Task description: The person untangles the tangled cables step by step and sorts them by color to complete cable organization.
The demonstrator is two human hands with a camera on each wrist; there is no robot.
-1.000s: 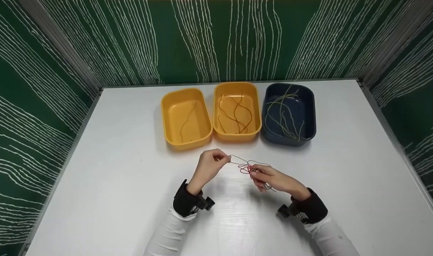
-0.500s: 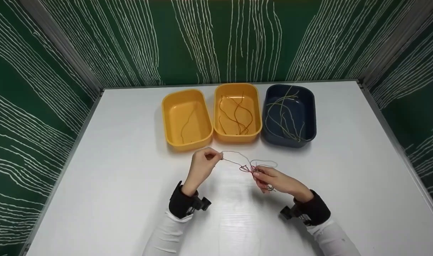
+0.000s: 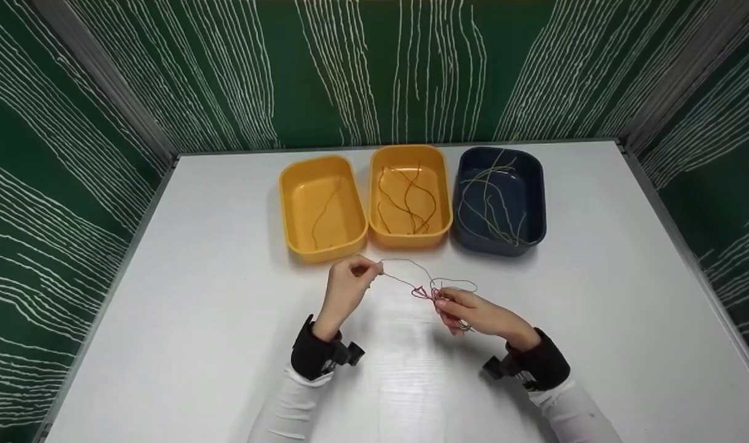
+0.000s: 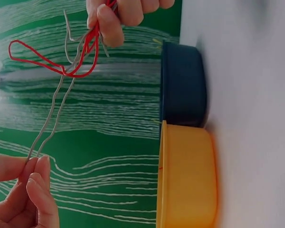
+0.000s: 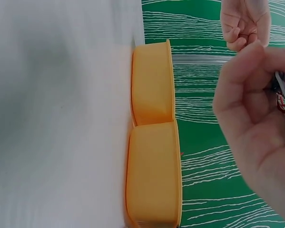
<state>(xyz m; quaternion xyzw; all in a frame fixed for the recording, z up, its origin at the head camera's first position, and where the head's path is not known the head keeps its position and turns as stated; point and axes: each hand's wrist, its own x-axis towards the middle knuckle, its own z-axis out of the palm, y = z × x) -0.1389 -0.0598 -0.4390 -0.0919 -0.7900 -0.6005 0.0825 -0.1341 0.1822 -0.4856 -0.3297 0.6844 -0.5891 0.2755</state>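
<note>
My left hand (image 3: 349, 286) pinches a thin grey wire (image 4: 54, 99) between thumb and fingers. Two strands of it run across to the tangled bundle that my right hand (image 3: 482, 311) grips. Red wire (image 4: 37, 63) loops out of that bundle beside the right fingertips, crossing the grey strands. A further grey loop arches above the right hand in the head view. Both hands are raised above the table, in front of the bins. Inside the right palm, the rest of the bundle is mostly hidden.
Two yellow bins (image 3: 288, 212) (image 3: 410, 239) and a dark blue bin (image 3: 500, 246) stand side by side at the back of the white table (image 3: 214, 295). The left bin holds one thin wire, the middle one several orange-looking wires, the blue one several yellowish wires. Green, white-streaked walls enclose the table.
My left hand has moved left, drawing the grey wire out into a longer span from the bundle. The right hand has stayed nearly in place, still gripping the bundle.
</note>
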